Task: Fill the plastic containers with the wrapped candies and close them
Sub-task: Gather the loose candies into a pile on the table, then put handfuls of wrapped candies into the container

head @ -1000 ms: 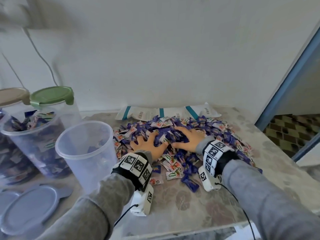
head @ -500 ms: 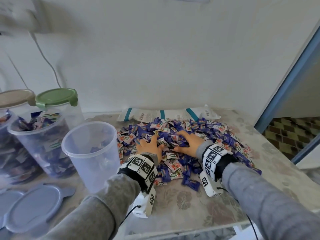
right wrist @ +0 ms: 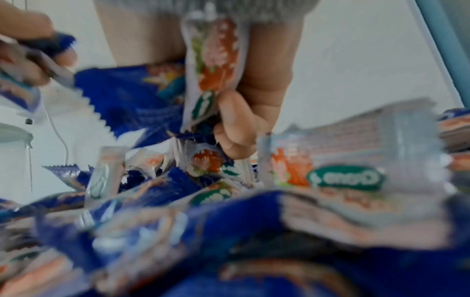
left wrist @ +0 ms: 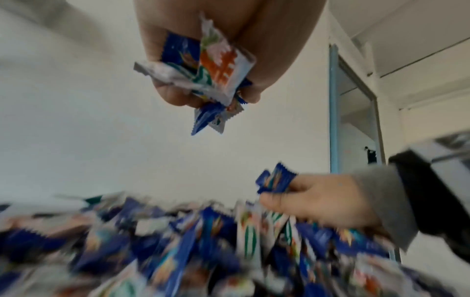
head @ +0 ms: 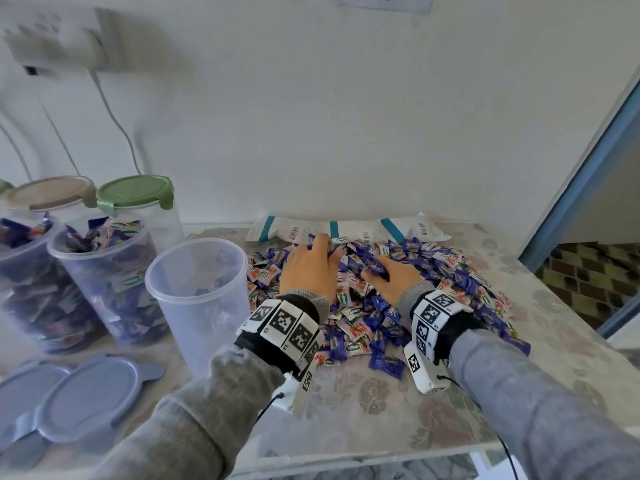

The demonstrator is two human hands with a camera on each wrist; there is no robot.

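A heap of blue and white wrapped candies (head: 398,282) covers the middle of the table. My left hand (head: 320,249) is raised just above the heap's left side, and in the left wrist view it grips a bunch of candies (left wrist: 211,66) in curled fingers. My right hand (head: 375,271) lies on the heap with its fingers (right wrist: 239,124) curled round more candies (right wrist: 211,60). A clear plastic container (head: 197,296) stands open just left of my left wrist; it looks nearly empty. Beside it stands an open container full of candies (head: 104,271).
Another filled container (head: 20,271) is at the far left. Two lidded containers, one with a green lid (head: 135,190) and one with a beige lid (head: 52,192), stand behind. Loose blue-grey lids (head: 90,400) lie at the front left. White bags (head: 346,230) lie along the wall. The table's edge is near my elbows.
Both hands went from lying spread on the heap to curling round candies. The left hand has risen off the heap with its bunch.
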